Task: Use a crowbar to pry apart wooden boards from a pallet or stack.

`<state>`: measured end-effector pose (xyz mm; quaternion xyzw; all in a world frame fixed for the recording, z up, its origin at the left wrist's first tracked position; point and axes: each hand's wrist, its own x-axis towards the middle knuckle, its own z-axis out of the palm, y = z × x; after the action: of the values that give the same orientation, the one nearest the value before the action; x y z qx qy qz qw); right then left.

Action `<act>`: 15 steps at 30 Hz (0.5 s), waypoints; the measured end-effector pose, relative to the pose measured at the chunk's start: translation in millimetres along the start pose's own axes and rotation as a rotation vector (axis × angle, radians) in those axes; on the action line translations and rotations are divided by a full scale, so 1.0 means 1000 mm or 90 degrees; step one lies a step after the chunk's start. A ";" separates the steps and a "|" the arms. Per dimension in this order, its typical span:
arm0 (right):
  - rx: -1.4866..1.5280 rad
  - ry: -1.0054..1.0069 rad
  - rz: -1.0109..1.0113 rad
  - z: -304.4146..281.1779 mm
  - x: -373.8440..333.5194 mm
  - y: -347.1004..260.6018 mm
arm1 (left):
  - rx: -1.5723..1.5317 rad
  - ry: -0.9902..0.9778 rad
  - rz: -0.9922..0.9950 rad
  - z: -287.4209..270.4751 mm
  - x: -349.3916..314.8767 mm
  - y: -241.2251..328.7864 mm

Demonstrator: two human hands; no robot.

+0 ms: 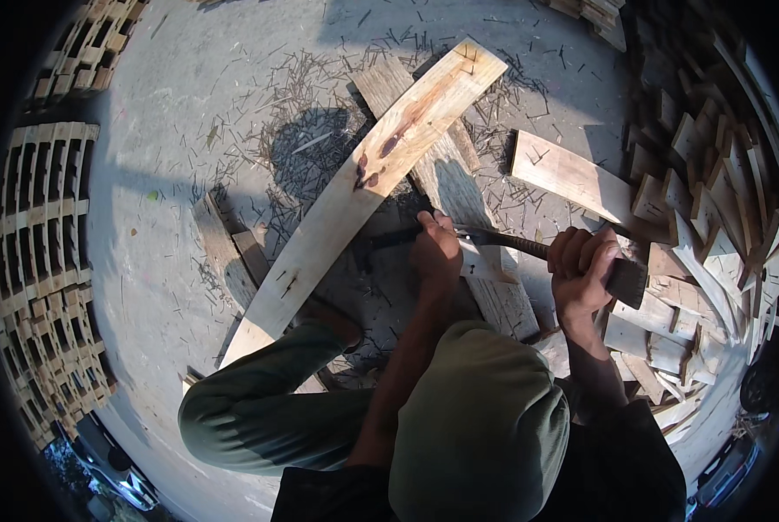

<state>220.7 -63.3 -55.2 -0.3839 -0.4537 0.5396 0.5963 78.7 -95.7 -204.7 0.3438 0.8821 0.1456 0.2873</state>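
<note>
My right hand (581,268) is closed round a long dark metal bar (515,242) with a ribbed shaft. A thick black block-like end (628,280) sticks out beyond that fist. Toward its other end the bar reaches my left hand (437,248), which is closed beside a pale piece of wood (489,264); what its fingers hold is hidden. Just left of this hand, a long pale plank (328,235) with dark knots lies slantwise, nails standing up at its far end. It crosses over a weathered grey board (459,187).
Many loose nails (311,157) litter the concrete floor. A short board with nails (572,177) lies at the right, before a big heap of boards (720,191). Stacked pallets (46,209) line the left. Another weathered board (224,248) lies by my bent knee (233,413).
</note>
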 end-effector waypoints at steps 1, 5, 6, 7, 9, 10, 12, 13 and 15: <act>0.034 0.026 0.022 -0.008 0.001 0.000 | 0.002 -0.001 -0.007 -0.004 -0.002 0.004; 0.040 0.008 -0.004 -0.021 -0.006 0.004 | -0.063 0.044 0.022 -0.006 -0.002 0.004; 0.006 0.006 -0.022 -0.015 -0.006 0.003 | -0.087 0.055 0.045 -0.001 -0.002 0.001; 0.004 0.009 -0.020 -0.016 -0.003 0.003 | -0.086 0.051 0.045 0.002 0.001 -0.003; 0.065 0.046 0.019 -0.022 0.002 0.003 | -0.120 0.050 0.061 0.006 0.001 -0.011; 0.064 0.046 0.014 -0.031 0.006 0.003 | -0.123 0.051 0.066 0.005 0.002 -0.010; 0.164 0.188 0.099 -0.053 0.018 0.004 | -0.047 0.018 0.042 0.003 -0.002 -0.006; 0.141 0.183 0.091 -0.053 0.015 0.004 | -0.055 0.023 0.051 0.003 0.000 -0.003; 0.140 0.204 0.082 -0.052 0.031 0.009 | -0.063 0.031 0.085 0.003 0.001 0.001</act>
<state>267.4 -29.6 -75.1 -0.4257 -0.2661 0.5551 0.6632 80.4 -94.4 -206.7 0.3835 0.8558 0.2160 0.2717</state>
